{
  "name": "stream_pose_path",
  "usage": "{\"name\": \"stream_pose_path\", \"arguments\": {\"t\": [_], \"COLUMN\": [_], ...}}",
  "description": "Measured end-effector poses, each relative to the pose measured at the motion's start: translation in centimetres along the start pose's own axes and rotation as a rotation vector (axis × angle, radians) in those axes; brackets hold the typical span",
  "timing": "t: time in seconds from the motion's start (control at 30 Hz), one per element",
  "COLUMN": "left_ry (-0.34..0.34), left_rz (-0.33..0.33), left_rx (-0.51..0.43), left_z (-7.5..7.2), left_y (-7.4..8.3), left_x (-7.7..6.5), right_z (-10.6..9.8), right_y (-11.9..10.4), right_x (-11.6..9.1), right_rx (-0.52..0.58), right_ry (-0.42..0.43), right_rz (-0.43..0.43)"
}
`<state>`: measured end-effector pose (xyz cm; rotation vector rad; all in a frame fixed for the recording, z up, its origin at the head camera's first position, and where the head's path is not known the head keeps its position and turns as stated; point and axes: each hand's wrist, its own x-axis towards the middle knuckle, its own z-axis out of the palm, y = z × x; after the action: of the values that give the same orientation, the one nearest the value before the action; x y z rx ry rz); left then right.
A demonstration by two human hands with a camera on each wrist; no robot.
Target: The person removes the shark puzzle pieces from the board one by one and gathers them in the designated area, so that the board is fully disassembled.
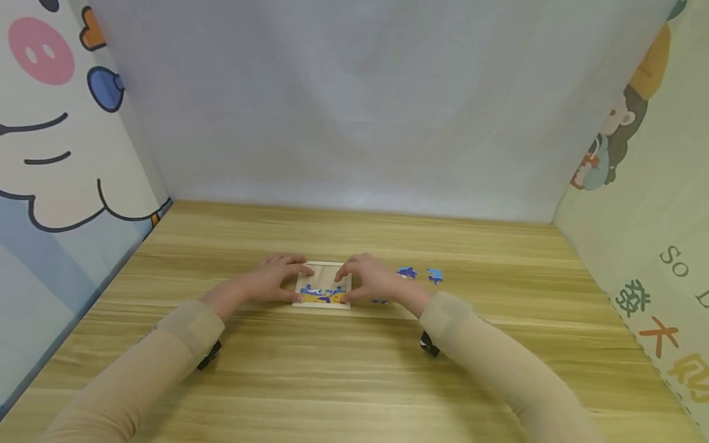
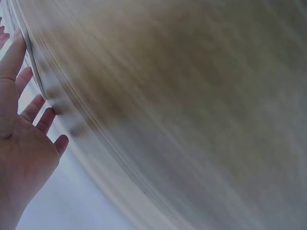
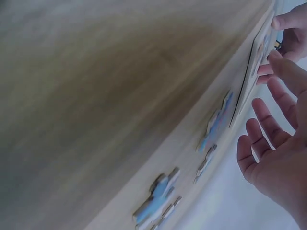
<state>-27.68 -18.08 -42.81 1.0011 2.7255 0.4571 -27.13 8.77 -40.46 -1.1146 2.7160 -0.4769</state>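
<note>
A shallow wooden puzzle tray (image 1: 325, 278) lies flat on the table between both hands. Its near part holds joined jigsaw pieces (image 1: 321, 297) in yellow, blue and white, while bare wood shows in the far part. From the left, my left hand (image 1: 276, 278) reaches over the tray's side, thumb at the near left corner of the pieces, fingers loosely extended in the left wrist view. My right hand (image 1: 373, 280) mirrors it, thumb at the near right corner and forefinger above the bare wood. Its other fingers are slightly bent and hold nothing in the right wrist view.
Loose blue jigsaw pieces lie right of the tray: one piece (image 1: 407, 272), a lighter piece (image 1: 435, 275), and another piece (image 1: 380, 301) partly hidden beneath the right hand. A pale curtain (image 1: 354, 123) hangs behind the wooden table (image 1: 354, 375). Printed panels stand at both sides.
</note>
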Motion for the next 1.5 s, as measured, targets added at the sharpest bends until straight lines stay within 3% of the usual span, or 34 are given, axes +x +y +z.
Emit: {"name": "stream_pose_path", "arguments": {"t": [0.23, 0.57, 0.97, 1.23, 1.5], "left_ry": [-0.012, 0.000, 0.078, 0.102, 0.116], "left_rz": [-0.002, -0.015, -0.100, -0.132, -0.131], "left_rx": [-0.019, -0.047, -0.065, -0.085, -0.077], "left_z": [0.0, -0.2, 0.3, 0.7, 0.6], "left_y": [0.2, 0.1, 1.3, 1.6, 1.8], "left_x": [0.0, 0.1, 0.8, 0.9, 0.9], "right_z": [0.4, 0.7, 0.8, 0.7, 0.6], "right_y": [-0.2, -0.1, 0.0, -0.1, -0.2], "right_x": [0.4, 0.4, 0.5, 0.5, 0.4], "right_rx": [-0.071, 0.030, 0.039, 0.052, 0.117], "right_ry": [-0.037, -0.048, -0.041, -0.061, -0.044], "right_rz": [0.032, 0.093, 0.065, 0.066, 0.006]}}
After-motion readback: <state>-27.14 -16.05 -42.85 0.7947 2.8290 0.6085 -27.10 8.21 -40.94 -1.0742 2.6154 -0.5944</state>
